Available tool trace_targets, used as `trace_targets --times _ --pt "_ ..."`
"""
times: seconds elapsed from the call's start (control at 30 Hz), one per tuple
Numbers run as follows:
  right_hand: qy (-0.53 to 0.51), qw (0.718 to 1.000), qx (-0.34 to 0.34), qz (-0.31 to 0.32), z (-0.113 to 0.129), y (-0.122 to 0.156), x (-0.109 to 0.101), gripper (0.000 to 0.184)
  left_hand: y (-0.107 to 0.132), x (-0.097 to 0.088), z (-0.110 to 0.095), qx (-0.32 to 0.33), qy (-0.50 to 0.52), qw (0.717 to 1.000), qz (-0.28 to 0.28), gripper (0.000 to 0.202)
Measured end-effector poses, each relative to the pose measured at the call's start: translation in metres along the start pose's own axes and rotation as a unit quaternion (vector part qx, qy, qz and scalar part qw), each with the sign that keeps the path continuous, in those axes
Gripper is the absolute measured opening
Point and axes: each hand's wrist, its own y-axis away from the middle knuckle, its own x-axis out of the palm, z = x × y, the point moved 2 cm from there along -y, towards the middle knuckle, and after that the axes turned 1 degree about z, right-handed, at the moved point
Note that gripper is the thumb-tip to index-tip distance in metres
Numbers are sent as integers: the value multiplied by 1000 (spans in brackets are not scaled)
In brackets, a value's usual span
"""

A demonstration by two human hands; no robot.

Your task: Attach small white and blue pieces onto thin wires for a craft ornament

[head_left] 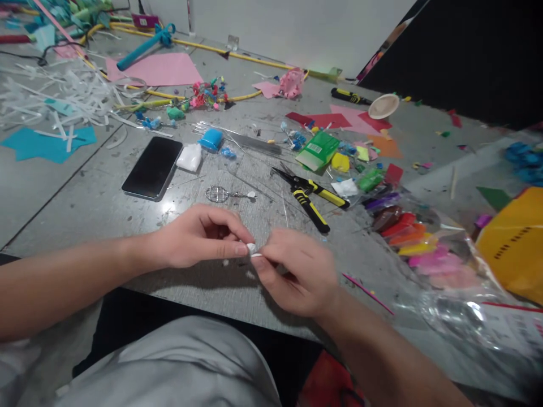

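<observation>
My left hand [203, 236] pinches a small white lump of modelling clay [251, 248] between thumb and forefinger. Opposite it, my right hand [299, 271] has its thumb and forefinger closed on the white clay too; the fingertips of both hands nearly meet. Just beyond my hands lies a small wire racket shape [218, 194] with a white bit at its handle end. A white clay packet [189, 157] and a blue clay packet [211, 139] sit farther back. Pliers with black and yellow handles [311, 212] lie spread on the table, beyond my right hand.
A black phone [153, 168] lies at left, near white paper strips [63, 102]. Bags of coloured clay [416, 237] and a yellow packet [513, 243] crowd the right side. A pink stick [368, 294] rests by my right forearm. A yellow cable [190, 43] runs along the back.
</observation>
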Motion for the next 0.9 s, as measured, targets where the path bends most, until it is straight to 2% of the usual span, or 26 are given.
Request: trace_targets --times 0.23,0.43,0.63,0.9 --pt "23 1000 -18 5 5 2 -3 11 -2 4 -4 25 7 999 25 33" --pt "45 999 -13 7 6 3 -2 7 -2 6 -5 -12 22 999 20 21" --pt "50 999 -13 16 7 4 -3 2 -3 6 -6 -33 24 999 19 28" --pt "64 998 -16 17 8 6 -2 7 -2 7 -3 -58 33 997 29 36"
